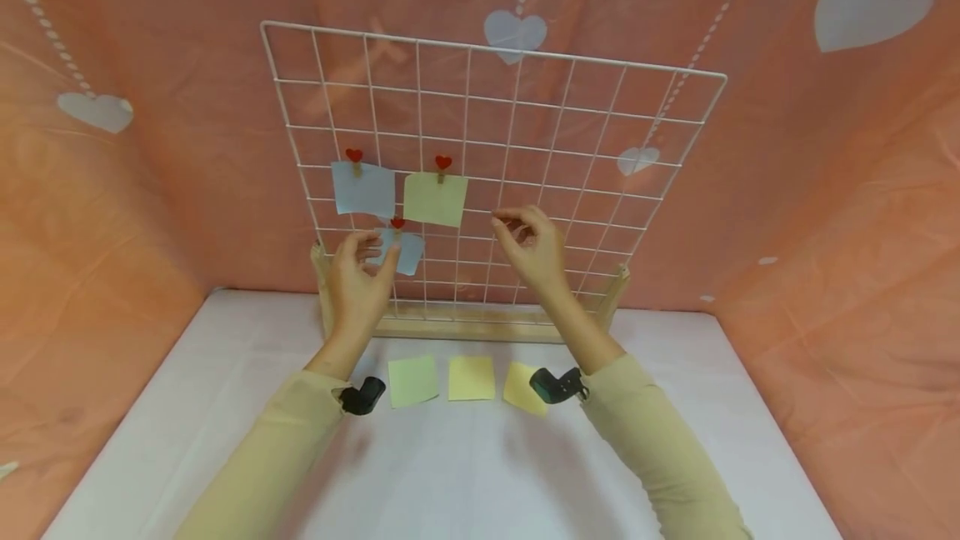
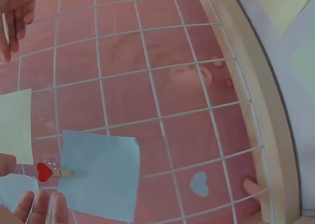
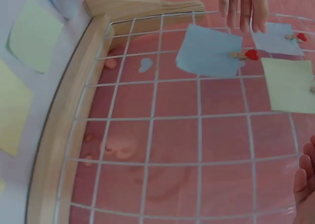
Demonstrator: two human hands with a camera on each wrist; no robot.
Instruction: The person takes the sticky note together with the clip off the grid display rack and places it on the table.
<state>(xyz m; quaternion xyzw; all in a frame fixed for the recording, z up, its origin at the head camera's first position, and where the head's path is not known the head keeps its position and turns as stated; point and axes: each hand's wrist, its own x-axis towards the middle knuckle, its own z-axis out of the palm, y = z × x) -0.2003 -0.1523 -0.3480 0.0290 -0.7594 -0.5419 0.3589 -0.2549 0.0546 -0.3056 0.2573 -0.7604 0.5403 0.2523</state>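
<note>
A white wire grid [image 1: 517, 261] stands upright with three paper notes clipped to it. My left hand [image 1: 360, 282] is in front of the lower blue note [image 1: 408, 252], fingers loosely bent and thumb apart, gripping nothing. A small wooden clothespin with a red heart [image 2: 44, 172] holds that note to a wire. Above it, another blue note [image 1: 363, 190] and a pale green note [image 1: 435, 200] hang from similar heart clothespins. To the right of the green note, my right hand [image 1: 536, 252] hovers before the grid, fingers loosely curled, with nothing visible in them.
The grid sits in a wooden base [image 1: 480, 330] on a white-covered table [image 1: 450, 473]. In front of the base lie a green note [image 1: 412, 382], a yellow note [image 1: 471, 379] and a second yellow note [image 1: 521, 390], partly covered by the right wrist camera. Pink cloth [image 1: 225, 190] hangs behind.
</note>
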